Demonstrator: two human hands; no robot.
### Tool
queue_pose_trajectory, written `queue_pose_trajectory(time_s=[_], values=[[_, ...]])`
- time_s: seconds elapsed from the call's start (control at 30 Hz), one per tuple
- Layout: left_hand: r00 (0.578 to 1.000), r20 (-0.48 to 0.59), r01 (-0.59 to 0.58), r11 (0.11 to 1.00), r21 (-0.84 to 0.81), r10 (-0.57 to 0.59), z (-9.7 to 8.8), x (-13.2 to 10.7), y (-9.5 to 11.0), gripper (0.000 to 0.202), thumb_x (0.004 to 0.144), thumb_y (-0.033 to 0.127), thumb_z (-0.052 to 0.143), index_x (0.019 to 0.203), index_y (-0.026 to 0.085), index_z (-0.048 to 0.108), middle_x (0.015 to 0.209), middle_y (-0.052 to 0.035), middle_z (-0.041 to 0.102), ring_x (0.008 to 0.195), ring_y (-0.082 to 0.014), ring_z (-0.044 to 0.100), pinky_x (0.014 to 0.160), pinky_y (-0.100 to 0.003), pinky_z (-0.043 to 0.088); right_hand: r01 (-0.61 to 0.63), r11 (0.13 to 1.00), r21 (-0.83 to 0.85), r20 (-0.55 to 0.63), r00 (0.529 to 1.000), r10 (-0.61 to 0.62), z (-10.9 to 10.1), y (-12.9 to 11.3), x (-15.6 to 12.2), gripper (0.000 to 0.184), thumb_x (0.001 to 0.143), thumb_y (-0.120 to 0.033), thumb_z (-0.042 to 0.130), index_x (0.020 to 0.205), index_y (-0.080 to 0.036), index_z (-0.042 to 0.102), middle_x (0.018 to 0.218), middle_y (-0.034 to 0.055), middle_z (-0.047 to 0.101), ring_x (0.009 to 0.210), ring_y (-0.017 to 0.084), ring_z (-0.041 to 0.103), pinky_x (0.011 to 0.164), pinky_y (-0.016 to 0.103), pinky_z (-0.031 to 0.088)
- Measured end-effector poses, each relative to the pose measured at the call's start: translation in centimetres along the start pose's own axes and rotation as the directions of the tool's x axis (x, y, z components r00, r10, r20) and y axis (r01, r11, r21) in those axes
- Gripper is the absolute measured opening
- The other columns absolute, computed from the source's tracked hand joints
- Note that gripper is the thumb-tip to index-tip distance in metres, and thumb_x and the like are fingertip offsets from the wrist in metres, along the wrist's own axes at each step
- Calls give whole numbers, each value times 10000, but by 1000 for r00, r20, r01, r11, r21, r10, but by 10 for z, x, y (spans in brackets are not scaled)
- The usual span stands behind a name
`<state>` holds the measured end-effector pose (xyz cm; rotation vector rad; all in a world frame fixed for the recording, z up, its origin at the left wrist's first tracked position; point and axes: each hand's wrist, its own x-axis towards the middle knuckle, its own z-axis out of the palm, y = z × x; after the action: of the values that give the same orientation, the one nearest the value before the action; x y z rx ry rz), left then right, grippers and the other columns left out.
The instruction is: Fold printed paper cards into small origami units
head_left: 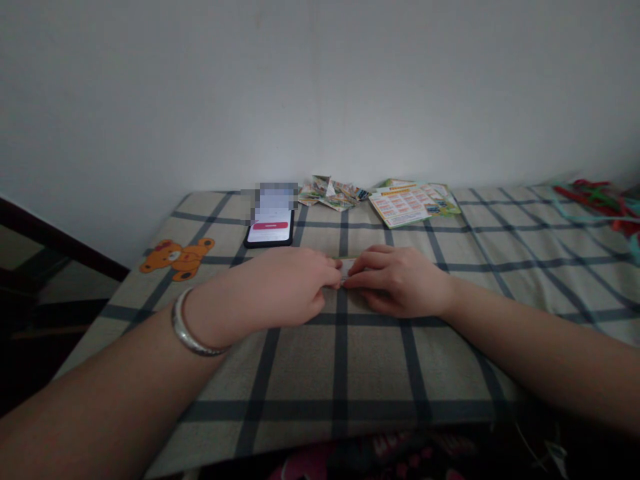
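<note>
Between my two hands a small piece of paper [346,268] lies on the checked tablecloth [340,373], whitish with a green edge at the top. My left hand [287,283], with a silver bangle on its wrist, has its fingers closed at the paper's left side. From the right, the fingertips of my right hand [400,280] press together on the other side. Most of the paper is hidden under the fingers.
A phone [270,230] with its screen lit lies beyond my left hand. Folded paper pieces [335,193] and several printed sheets [405,203] rest near the wall. A bear figure [179,259] is at left, red and green strips [600,200] at far right.
</note>
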<state>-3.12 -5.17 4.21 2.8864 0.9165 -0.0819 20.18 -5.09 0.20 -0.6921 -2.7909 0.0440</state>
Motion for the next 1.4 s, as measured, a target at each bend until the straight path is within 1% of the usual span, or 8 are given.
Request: queue_pose_trajectory(time_s=[0.2, 0.47, 0.63, 0.7, 0.8, 0.93, 1.0, 1.4], values=[[1000, -29, -1, 999, 42, 3, 3, 1, 3, 233, 801, 145, 486, 895, 227, 682, 994, -40, 681, 962, -210, 634, 889, -378, 507, 8, 1000, 23, 7, 1000, -9, 0, 2, -1, 344, 839, -211, 563, 1171, -231, 650, 1131, 48, 645, 996, 200, 583, 816, 322, 470], [994, -95, -36, 993, 112, 47, 9, 3, 2, 209, 810, 142, 487, 882, 221, 666, 1026, -42, 650, 992, -232, 607, 870, -413, 511, -1, 1000, -31, 45, 999, 2, -3, -2, 2, 333, 885, -204, 525, 1193, -247, 644, 1130, 40, 658, 1042, 217, 547, 806, 331, 477], [985, -153, -52, 985, 164, 78, 12, 4, 4, 194, 807, 152, 522, 913, 198, 678, 1048, -73, 640, 1113, -257, 546, 980, -441, 446, -21, 996, -86, 77, 997, 28, -5, -4, 4, 308, 913, -213, 522, 1192, -260, 643, 1101, 35, 668, 1021, 226, 541, 807, 344, 476], [985, -155, -43, 986, 163, 69, 13, 4, 4, 207, 808, 148, 524, 940, 193, 676, 1066, -78, 634, 1129, -255, 535, 986, -434, 440, -1, 993, -116, 80, 997, 10, -6, -4, 5, 295, 926, -220, 515, 1188, -264, 644, 1093, 33, 671, 997, 224, 548, 793, 344, 476], [990, -129, -28, 987, 161, 49, 13, 3, 4, 213, 804, 140, 518, 942, 198, 670, 1063, -72, 628, 1088, -249, 554, 944, -418, 457, 32, 988, -154, 85, 996, -19, -9, -4, 6, 306, 923, -185, 515, 1190, -261, 644, 1101, 36, 672, 978, 214, 561, 771, 331, 473], [995, -96, 26, 988, 150, -12, 13, 1, 6, 212, 827, 162, 477, 939, 220, 648, 1035, -53, 615, 868, -215, 601, 747, -371, 496, 41, 983, -179, 99, 995, -23, -11, -5, 5, 288, 929, -197, 512, 1176, -255, 648, 1092, 41, 667, 985, 213, 564, 764, 329, 476], [996, -85, 42, 989, 144, -30, 12, 1, 8, 201, 828, 168, 473, 929, 221, 638, 1012, -48, 610, 813, -205, 599, 696, -355, 487, 38, 982, -185, 110, 994, -18, -11, -4, 5, 291, 924, -197, 516, 1177, -261, 645, 1083, 42, 663, 980, 217, 564, 750, 330, 478], [996, -85, 23, 988, 150, -10, 12, 1, 7, 256, 849, 186, 461, 1021, 223, 646, 1093, -66, 603, 862, -219, 621, 700, -356, 502, -21, 988, -150, 127, 991, 40, -20, -4, 2, 310, 884, -132, 555, 1118, -281, 694, 1064, 45, 664, 994, 209, 557, 764, 322, 470]])
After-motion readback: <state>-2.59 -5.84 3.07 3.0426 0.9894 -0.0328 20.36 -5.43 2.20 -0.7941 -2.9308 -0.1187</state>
